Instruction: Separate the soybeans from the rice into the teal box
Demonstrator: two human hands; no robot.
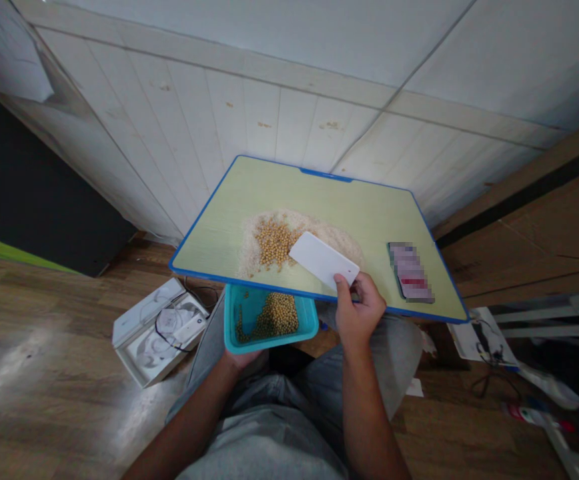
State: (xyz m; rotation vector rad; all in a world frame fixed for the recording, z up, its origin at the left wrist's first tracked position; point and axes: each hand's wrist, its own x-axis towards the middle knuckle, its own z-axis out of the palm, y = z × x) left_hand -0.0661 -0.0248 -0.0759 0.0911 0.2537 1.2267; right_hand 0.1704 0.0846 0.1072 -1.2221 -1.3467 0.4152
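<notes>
My right hand pinches the near right end of a flat white card between thumb and fingers. The card slants over the board, its far left end touching or just above a patch of yellow soybeans. Around the beans spreads pale rice. My left hand grips a turquoise plastic basket from below, just under the board's front edge; most of its fingers are hidden. Inside the basket more soybeans are heaped toward the right.
The pale green board has a blue rim and lies before me against a white panelled wall. A phone rests on its right side. An open white box with cables sits on the floor at left. Cardboard stands at right.
</notes>
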